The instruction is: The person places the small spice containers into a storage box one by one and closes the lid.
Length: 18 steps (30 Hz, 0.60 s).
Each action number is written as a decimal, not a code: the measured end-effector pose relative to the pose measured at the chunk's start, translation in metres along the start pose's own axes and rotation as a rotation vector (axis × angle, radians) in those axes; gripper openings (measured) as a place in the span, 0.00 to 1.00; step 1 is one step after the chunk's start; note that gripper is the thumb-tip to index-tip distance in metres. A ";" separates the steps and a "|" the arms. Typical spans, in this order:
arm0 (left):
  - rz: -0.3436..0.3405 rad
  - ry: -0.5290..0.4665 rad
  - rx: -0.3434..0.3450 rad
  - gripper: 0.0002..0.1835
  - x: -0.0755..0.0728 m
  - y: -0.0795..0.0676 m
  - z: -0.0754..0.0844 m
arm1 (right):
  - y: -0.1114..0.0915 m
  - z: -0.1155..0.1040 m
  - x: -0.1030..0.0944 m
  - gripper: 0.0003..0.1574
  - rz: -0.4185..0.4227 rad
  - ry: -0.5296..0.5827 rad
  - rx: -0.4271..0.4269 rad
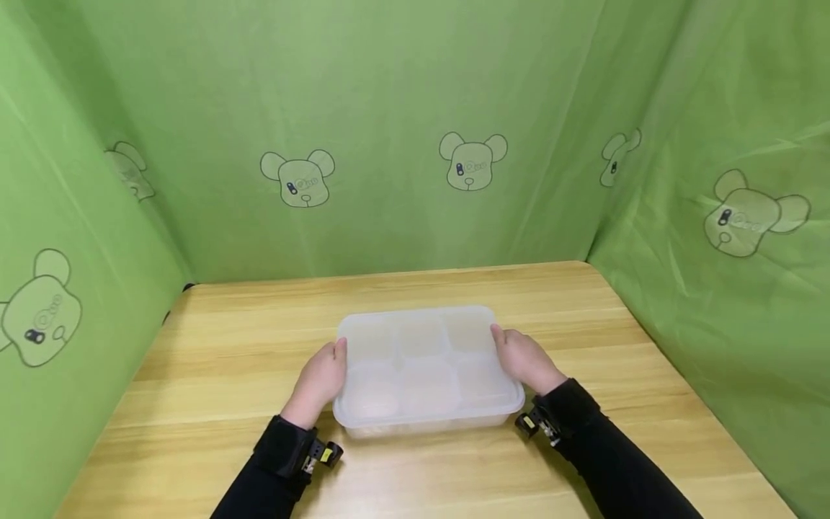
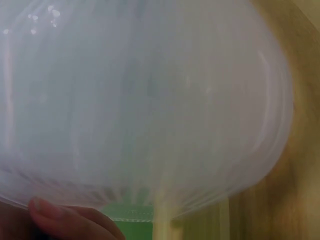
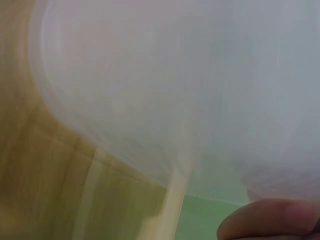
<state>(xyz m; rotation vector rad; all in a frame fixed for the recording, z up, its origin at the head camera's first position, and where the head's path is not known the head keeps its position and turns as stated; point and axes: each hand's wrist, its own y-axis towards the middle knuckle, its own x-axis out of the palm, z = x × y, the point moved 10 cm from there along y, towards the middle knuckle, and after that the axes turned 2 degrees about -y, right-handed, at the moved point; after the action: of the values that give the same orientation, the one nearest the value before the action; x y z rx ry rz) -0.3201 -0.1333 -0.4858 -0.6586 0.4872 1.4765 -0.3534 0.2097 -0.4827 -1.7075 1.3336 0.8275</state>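
Observation:
A translucent white plastic storage box (image 1: 424, 364) with a lid lies between both hands in the head view; several compartments show faintly through the lid. My left hand (image 1: 324, 376) grips its left side, thumb along the lid's edge, the other fingers hidden beneath the rim. On the opposite side my right hand (image 1: 525, 359) holds the box near the upper right corner, thumb at the lid's edge. Both wrist views are filled by the box's frosted surface, with fingertips (image 2: 47, 207) at the bottom of the left one and a finger (image 3: 270, 217) at the bottom of the right one.
A light wood table (image 1: 246, 339) is under the box. Green cloth walls (image 1: 389, 86) with mouse-like cartoon heads stand at its back and both sides. Black sleeves and small wrist cameras (image 1: 332, 454) are near the box's front corners.

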 end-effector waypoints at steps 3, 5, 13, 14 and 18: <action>-0.003 0.013 -0.008 0.34 0.001 -0.001 0.001 | -0.001 -0.002 -0.002 0.48 -0.003 -0.035 -0.032; 0.003 0.022 -0.002 0.34 0.000 -0.001 0.003 | -0.001 -0.004 -0.004 0.47 -0.013 -0.053 -0.045; 0.080 0.118 0.009 0.23 -0.009 -0.005 0.006 | 0.001 -0.004 -0.010 0.45 -0.077 -0.061 -0.061; 0.099 0.131 0.004 0.22 -0.012 -0.007 0.006 | 0.003 -0.005 -0.012 0.44 -0.080 -0.071 -0.071; 0.153 0.178 0.025 0.18 -0.020 -0.018 0.011 | 0.008 -0.008 -0.022 0.34 -0.081 -0.115 -0.086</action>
<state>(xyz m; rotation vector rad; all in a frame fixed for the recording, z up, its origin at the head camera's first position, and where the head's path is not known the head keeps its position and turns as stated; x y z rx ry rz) -0.3042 -0.1405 -0.4625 -0.7501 0.7054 1.5600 -0.3662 0.2120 -0.4616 -1.7413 1.1588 0.9336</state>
